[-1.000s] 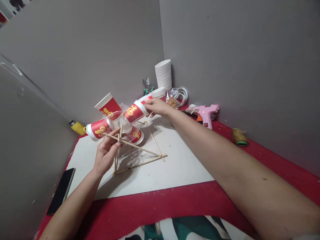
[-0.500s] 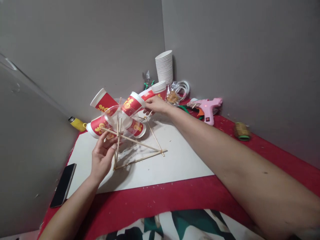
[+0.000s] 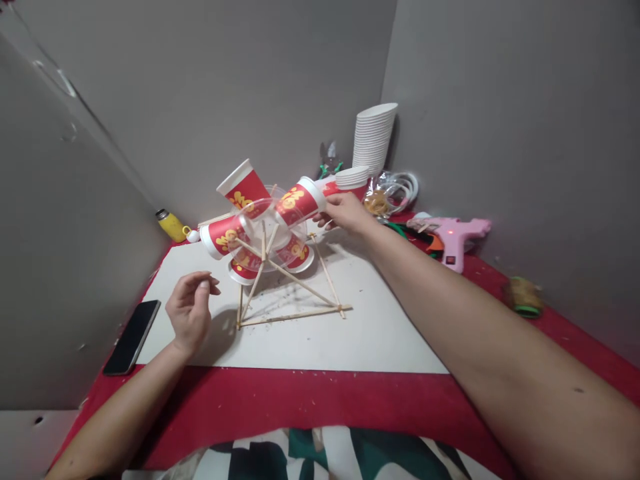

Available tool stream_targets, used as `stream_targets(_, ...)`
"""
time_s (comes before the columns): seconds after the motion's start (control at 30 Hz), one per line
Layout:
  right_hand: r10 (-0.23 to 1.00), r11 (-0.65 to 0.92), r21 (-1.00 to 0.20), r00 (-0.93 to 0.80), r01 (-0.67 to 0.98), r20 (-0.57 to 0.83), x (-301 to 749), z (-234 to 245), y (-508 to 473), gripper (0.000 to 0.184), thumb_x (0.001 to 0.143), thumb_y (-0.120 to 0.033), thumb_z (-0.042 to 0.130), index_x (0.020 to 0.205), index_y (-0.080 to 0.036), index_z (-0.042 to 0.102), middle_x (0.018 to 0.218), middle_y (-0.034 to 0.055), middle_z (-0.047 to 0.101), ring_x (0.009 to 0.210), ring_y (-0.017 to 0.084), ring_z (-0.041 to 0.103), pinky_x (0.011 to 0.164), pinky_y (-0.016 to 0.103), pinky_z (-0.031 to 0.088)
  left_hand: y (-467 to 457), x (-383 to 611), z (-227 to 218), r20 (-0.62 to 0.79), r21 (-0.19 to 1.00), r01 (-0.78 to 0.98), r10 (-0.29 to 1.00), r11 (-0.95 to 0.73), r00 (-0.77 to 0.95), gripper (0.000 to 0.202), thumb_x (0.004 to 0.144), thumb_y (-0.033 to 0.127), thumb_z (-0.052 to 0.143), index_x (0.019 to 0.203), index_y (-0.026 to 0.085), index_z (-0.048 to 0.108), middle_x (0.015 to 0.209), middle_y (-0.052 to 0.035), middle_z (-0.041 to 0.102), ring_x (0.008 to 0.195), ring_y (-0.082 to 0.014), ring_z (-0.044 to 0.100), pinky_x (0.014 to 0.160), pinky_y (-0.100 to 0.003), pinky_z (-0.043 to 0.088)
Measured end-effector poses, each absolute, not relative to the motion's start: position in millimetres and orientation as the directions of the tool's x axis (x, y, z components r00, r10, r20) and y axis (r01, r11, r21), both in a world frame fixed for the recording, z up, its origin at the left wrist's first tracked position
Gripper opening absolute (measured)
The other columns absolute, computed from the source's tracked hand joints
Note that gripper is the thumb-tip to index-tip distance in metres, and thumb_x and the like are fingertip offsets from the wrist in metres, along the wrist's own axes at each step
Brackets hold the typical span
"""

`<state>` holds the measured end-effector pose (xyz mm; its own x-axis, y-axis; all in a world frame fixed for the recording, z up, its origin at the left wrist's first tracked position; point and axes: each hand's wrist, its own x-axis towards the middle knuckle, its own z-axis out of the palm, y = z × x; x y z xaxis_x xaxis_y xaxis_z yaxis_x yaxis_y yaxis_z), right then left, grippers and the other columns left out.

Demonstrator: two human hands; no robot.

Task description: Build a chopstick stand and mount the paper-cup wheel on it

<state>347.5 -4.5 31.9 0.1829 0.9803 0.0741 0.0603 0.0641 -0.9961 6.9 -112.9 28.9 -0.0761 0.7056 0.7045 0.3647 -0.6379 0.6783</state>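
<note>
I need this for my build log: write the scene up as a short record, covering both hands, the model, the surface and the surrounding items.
left hand: half-curled, apart from the stick frame, nothing visible in it
right hand: beside the upper right red cup; contact unclear
model: five red cups visible around clear discs
surface: white board on red tabletop
left side: phone, yellow bottle
right side: pink glue gun, spool
back: stack of white cups
</note>
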Motion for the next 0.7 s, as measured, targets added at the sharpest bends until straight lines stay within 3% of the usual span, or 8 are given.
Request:
stream_targets(0.13, 0.970, 0.094, -0.995, 0.223, 0.037, 0.100, 348, 39, -7, 0.027, 0.091, -0.034, 0.067, 0.072, -0.019, 0.056, 0.060, 0.0001, 0.064, 0.047, 0.007, 0.056, 0.044, 0.016, 0.043, -100, 1, 20, 0.580, 0.799, 0.310, 0.798, -0.516, -0.164, 0.019, 0.088, 0.031, 0.068, 0.100, 0.017, 0.066, 0.092, -0.0039, 0.072, 0.071, -0.0120, 0.067, 0.068, -0.026, 0.058)
stream_targets(0.27, 0.950, 0.163, -0.985, 0.280, -0.055, 0.142, 349, 49, -12, 0.030, 0.094, -0.039, 0.062, 0.071, -0.021, 0.055, 0.057, -0.0022, 0.058, 0.046, 0.008, 0.053, 0.044, 0.019, 0.043, -98, 1, 11, 0.489, 0.854, 0.278, 0.861, -0.440, -0.138, 0.030, 0.086, 0.032, 0.069, 0.112, 0.018, 0.064, 0.109, -0.0079, 0.072, 0.088, -0.0163, 0.070, 0.078, -0.032, 0.060)
stream_targets(0.5, 0.884, 0.350, -0.936, 0.343, -0.037, 0.317, 353, 52, -14, 0.032, 0.092, -0.048, 0.063, 0.071, -0.023, 0.058, 0.058, 0.0000, 0.060, 0.048, 0.012, 0.055, 0.049, 0.026, 0.048, -103, 4, -5, 0.503, 0.815, 0.344, 0.864, -0.465, -0.023, 0.031, 0.092, 0.030, 0.064, 0.120, 0.017, 0.064, 0.115, -0.0104, 0.072, 0.095, -0.0175, 0.070, 0.085, -0.033, 0.057)
stream_targets(0.7, 0.787, 0.487, -0.873, 0.452, -0.037, 0.420, 343, 53, -9, 0.042, 0.080, -0.058, 0.070, 0.061, -0.022, 0.060, 0.048, -0.0022, 0.055, 0.040, 0.011, 0.050, 0.040, 0.024, 0.043, -106, 4, -9, 0.573, 0.714, 0.443, 0.816, -0.541, 0.073, 0.028, 0.095, 0.026, 0.057, 0.120, 0.018, 0.066, 0.117, -0.0097, 0.072, 0.096, -0.0168, 0.070, 0.086, -0.032, 0.057)
